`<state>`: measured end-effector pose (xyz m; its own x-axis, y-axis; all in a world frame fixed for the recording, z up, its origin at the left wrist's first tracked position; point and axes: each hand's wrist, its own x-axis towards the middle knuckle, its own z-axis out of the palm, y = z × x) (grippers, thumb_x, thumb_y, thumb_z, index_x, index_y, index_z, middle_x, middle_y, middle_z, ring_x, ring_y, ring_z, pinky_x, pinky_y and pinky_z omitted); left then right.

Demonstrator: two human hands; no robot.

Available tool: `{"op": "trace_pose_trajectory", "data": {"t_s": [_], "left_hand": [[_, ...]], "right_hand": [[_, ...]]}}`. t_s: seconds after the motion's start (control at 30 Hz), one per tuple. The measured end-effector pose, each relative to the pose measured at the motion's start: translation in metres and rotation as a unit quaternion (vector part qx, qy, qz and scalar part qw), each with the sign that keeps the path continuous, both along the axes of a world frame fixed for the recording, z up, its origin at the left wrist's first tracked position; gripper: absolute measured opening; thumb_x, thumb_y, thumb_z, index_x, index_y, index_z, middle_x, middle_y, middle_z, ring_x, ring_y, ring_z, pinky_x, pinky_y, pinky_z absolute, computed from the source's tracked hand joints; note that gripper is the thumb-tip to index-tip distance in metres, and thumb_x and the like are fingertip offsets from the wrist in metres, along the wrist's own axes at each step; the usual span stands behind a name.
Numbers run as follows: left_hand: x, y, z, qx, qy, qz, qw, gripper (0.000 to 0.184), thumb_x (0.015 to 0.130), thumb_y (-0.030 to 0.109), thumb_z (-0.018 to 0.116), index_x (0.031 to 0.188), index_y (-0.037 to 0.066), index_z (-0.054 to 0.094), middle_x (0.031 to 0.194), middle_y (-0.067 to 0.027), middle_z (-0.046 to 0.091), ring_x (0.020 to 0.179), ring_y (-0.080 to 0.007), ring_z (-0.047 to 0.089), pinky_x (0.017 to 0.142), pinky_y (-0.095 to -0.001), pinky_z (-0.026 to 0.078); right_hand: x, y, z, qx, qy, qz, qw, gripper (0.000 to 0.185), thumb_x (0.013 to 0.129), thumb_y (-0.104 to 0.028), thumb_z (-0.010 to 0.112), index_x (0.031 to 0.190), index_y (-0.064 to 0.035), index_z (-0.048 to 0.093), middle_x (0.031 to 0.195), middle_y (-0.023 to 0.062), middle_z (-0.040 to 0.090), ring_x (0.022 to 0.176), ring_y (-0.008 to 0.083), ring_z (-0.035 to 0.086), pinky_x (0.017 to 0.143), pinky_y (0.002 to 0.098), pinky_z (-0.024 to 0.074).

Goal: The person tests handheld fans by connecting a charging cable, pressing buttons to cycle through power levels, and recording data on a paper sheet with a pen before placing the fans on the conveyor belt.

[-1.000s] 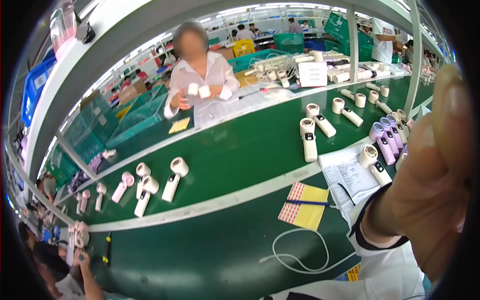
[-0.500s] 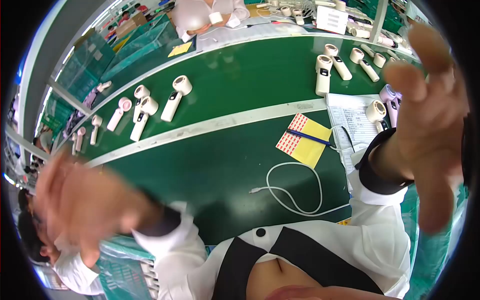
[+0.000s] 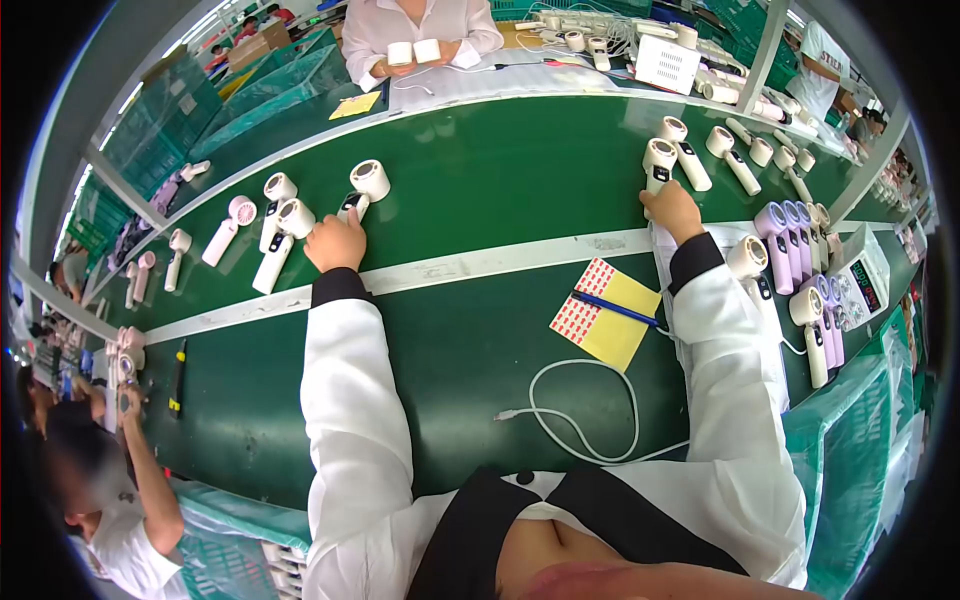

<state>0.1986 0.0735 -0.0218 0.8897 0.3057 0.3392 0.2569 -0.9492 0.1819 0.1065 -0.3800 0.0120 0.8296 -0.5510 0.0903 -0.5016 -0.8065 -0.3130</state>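
My left hand (image 3: 336, 242) reaches over the white rail and is closed round the lower handle of a white handheld fan (image 3: 370, 180), its round head showing beyond my fingers. Beside that hand lie two more white fans, the nearer one (image 3: 294, 218) partly over the other. On the far right, my right hand (image 3: 672, 208) is wrapped round the handle of another white handheld fan (image 3: 659, 155). Just behind it lies a white fan (image 3: 692, 168). Both held fans rest on the green belt (image 3: 500, 170); my fingertips are partly hidden.
A yellow sticker sheet (image 3: 625, 330) with a blue pen (image 3: 615, 308) and a white cable (image 3: 535, 400) lie on the near table. Purple fans (image 3: 775, 250) and a meter box (image 3: 860, 280) stand right. One co-worker sits opposite, another person at left.
Both hands, raised and blurred before, have come down and inward onto the belt, each taking hold of a white fan. The person opposite now shows two white pieces in their hands.
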Motion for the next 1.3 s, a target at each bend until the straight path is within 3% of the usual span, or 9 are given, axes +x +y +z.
{"op": "trace_pose_trajectory", "data": {"t_s": [0.1,0.17,0.33,0.43,0.5,0.67,0.83,1.17,1.3], "left_hand": [[-0.010,-0.006,0.009,-0.228,-0.010,-0.106,0.968,0.036,0.085,0.030,0.048,0.100,-0.002,0.054,0.089,-0.0172,0.057,0.081,-0.0303,0.055,0.073,-0.0390,0.044],[-0.027,-0.022,0.022,-0.440,-0.023,-0.194,0.876,0.035,0.085,0.027,0.048,0.105,-0.001,0.050,0.089,-0.0167,0.056,0.080,-0.0287,0.055,0.072,-0.0370,0.045],[-0.060,-0.031,0.037,-0.833,-0.038,-0.349,0.428,0.037,0.087,0.020,0.047,0.117,0.000,0.040,0.091,-0.0154,0.053,0.077,-0.0247,0.054,0.069,-0.0320,0.046],[-0.092,-0.046,0.034,-0.827,-0.009,-0.332,0.454,0.039,0.086,0.017,0.048,0.119,0.000,0.036,0.092,-0.0154,0.052,0.075,-0.0237,0.054,0.066,-0.0305,0.046],[-0.111,-0.059,0.039,-0.812,0.016,-0.330,0.480,0.041,0.086,0.013,0.048,0.121,0.001,0.032,0.093,-0.0155,0.050,0.074,-0.0228,0.054,0.063,-0.0290,0.046],[-0.168,-0.054,0.043,-0.848,0.044,-0.304,0.432,0.041,0.082,0.007,0.047,0.120,0.000,0.033,0.096,-0.0164,0.049,0.070,-0.0229,0.054,0.059,-0.0305,0.046],[-0.221,-0.056,0.043,-0.760,0.063,-0.340,0.550,0.043,0.078,0.001,0.042,0.120,0.000,0.032,0.098,-0.0181,0.049,0.067,-0.0230,0.054,0.056,-0.0307,0.046],[-0.261,-0.074,0.058,-0.780,0.037,-0.400,0.480,0.051,0.072,-0.001,0.034,0.123,0.002,0.029,0.102,-0.0210,0.050,0.066,-0.0238,0.055,0.057,-0.0297,0.044],[-0.266,-0.076,0.061,-0.726,0.003,-0.386,0.569,0.054,0.071,-0.002,0.032,0.125,0.002,0.027,0.101,-0.0212,0.050,0.065,-0.0243,0.055,0.058,-0.0294,0.044]], "right_hand": [[-0.013,0.008,0.005,0.148,-0.030,0.025,0.988,0.039,0.078,-0.029,0.058,0.095,0.0066,0.056,0.086,0.0168,0.063,0.076,0.0264,0.061,0.068,0.0312,0.0483],[-0.023,-0.001,0.018,0.295,-0.062,0.061,0.951,0.035,0.078,-0.024,0.058,0.096,0.0061,0.055,0.086,0.0170,0.063,0.075,0.0246,0.061,0.066,0.0295,0.0483],[-0.053,0.016,0.044,0.621,-0.137,0.127,0.761,0.027,0.077,-0.011,0.059,0.099,0.0048,0.054,0.087,0.0174,0.062,0.072,0.0202,0.061,0.061,0.0254,0.0484],[-0.092,0.048,0.053,0.749,-0.142,0.179,0.621,0.023,0.075,-0.005,0.061,0.094,0.0059,0.055,0.082,0.0159,0.063,0.062,0.0172,0.059,0.056,0.0231,0.0499],[-0.129,0.089,0.057,0.753,-0.133,0.251,0.593,0.023,0.077,-0.006,0.060,0.096,0.0049,0.055,0.080,0.0158,0.063,0.059,0.0173,0.059,0.054,0.0225,0.0481],[-0.162,0.154,0.044,0.847,0.011,0.268,0.459,0.027,0.085,-0.020,0.051,0.100,0.0024,0.048,0.083,0.0154,0.061,0.056,0.0177,0.057,0.048,0.0235,0.0437],[-0.172,0.173,0.034,0.807,-0.038,0.258,0.530,0.027,0.086,-0.022,0.051,0.100,0.0015,0.048,0.084,0.0147,0.060,0.059,0.0181,0.058,0.050,0.0244,0.0451],[-0.180,0.160,0.027,0.713,-0.056,0.313,0.625,0.023,0.086,-0.017,0.049,0.101,0.0006,0.047,0.085,0.0131,0.058,0.065,0.0178,0.058,0.058,0.0252,0.0467],[-0.180,0.161,0.018,0.714,-0.076,0.317,0.620,0.022,0.086,-0.015,0.049,0.102,0.0001,0.046,0.085,0.0124,0.057,0.065,0.0176,0.058,0.058,0.0253,0.0467]]}}
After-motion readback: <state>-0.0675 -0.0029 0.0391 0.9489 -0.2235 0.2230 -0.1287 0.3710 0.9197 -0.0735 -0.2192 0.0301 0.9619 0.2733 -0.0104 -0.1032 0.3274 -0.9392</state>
